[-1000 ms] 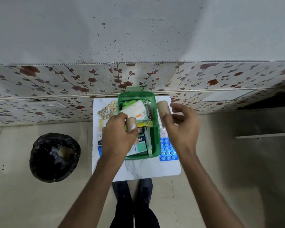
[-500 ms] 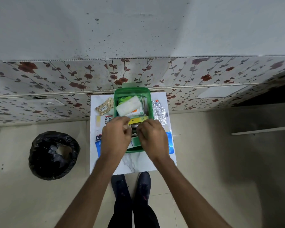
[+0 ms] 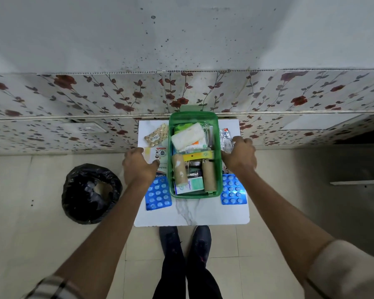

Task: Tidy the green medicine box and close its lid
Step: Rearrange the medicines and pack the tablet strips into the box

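Here, the left hand (image 3: 139, 167) and right hand (image 3: 239, 155), fingers curled and holding nothing visible, flank the lidless green medicine box (image 3: 195, 154) on the tabletop (image 3: 192, 212).

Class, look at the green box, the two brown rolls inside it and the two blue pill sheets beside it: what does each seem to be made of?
Green box: translucent plastic, glossy; the contents show faintly through its walls.
Brown rolls: probably cloth bandage or tape, matte tan; too small to be sure.
Blue pill sheets: likely foil-and-plastic blister packs, shiny, with rows of raised bubbles.
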